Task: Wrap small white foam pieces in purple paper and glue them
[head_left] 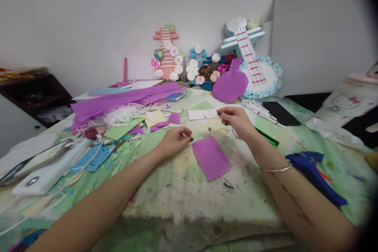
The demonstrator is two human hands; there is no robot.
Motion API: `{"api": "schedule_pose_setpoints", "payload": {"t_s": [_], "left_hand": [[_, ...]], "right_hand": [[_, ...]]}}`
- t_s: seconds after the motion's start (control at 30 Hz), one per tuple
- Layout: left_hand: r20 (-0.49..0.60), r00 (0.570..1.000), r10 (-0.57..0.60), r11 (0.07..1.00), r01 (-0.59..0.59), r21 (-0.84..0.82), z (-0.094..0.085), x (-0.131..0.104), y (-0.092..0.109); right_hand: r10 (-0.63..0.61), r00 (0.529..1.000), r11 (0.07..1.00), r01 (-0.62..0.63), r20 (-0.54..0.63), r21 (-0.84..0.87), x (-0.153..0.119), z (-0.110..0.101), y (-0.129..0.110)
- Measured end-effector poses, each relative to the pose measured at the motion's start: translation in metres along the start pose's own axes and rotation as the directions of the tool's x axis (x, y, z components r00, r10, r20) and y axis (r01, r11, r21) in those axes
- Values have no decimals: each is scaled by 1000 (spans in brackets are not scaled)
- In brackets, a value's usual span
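A purple square of paper or felt lies on the stained table covering in front of me. My left hand is just beyond its upper left corner, fingers curled but apart, with nothing between them. My right hand is up and to the right of the square, thumb and fingertips pinched together at the right end of a white strip. Whether the strip or something tiny is between those fingertips is too small to tell. Small purple pieces lie beyond my left hand.
Long purple sheets, white shredded strands and paper scraps cover the left side. On the right are a blue glue gun, a green cutter, a black phone and white sticks. Decorated instrument models stand at the back.
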State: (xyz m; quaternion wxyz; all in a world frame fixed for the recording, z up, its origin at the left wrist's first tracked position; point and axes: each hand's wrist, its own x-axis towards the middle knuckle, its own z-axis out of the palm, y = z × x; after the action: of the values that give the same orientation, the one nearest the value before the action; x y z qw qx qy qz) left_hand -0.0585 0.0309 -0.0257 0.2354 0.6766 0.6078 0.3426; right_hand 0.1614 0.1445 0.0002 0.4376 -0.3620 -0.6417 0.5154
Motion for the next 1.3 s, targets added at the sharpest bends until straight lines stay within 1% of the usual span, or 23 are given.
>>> {"api": "schedule_pose_setpoints", "payload": {"t_s": [0.07,0.13,0.2,0.3,0.37,0.4,0.43,0.47,0.5,0.6,0.63,0.7,0.73,0.77,0.87,0.93,1.03,1.1,1.3], "left_hand": [[15,999,33,998,-34,58,7,0,4],[44,997,70,988,-76,133,14,0,10],[66,995,80,983,-90,159,19,0,14],[83,995,48,998,-52,47,21,-1,13],[78,997,13,999,-9,-51,19,0,8],[72,997,-5,996,11,-84,16,0,4],[66,998,-24,994,31,-107,13,0,1],[61,997,-42,991,49,-121,10,1,-2],[60,996,-59,989,67,-135,7,1,-4],[81,992,-96,981,108,-163,0,0,-5],[92,991,-101,982,114,-154,-2,0,-4],[104,990,-101,989,111,-94,-5,0,-2],[102,990,-97,993,102,-52,-5,0,-2],[97,991,-92,996,93,-10,-6,0,-2],[90,993,-80,996,76,47,-9,1,-5],[105,992,-73,996,68,50,-12,0,-10],[105,992,-63,997,59,43,-17,-3,-17],[90,995,-29,999,26,32,-19,-6,-20],[70,995,77,997,-78,20,-18,-11,-23]], "right_hand": [[23,999,998,-24,25,51,-3,3,-3],[43,996,994,-51,76,97,-7,11,-7],[65,989,986,-84,131,147,-14,20,-10],[113,962,965,-166,247,205,-26,36,-11],[160,925,950,-239,346,199,-33,45,-7],[181,909,945,-266,376,189,-35,50,-3],[194,904,942,-279,381,184,-36,53,1],[196,912,943,-276,360,186,-35,56,6],[186,930,948,-255,316,192,-34,58,11],[106,985,973,-130,133,189,-27,57,21],[71,994,981,-85,89,175,-25,56,22],[6,999,990,-13,49,143,-24,54,20],[-17,998,991,9,54,136,-25,54,19],[-29,996,992,18,85,128,-26,54,17],[-4,965,998,-14,262,67,-32,60,15],[32,937,999,-33,347,-5,-34,64,18],[56,933,995,-22,354,-99,-34,68,25],[65,937,988,-13,344,-152,-32,68,28],[83,942,960,13,327,-281,-27,71,26]]}}
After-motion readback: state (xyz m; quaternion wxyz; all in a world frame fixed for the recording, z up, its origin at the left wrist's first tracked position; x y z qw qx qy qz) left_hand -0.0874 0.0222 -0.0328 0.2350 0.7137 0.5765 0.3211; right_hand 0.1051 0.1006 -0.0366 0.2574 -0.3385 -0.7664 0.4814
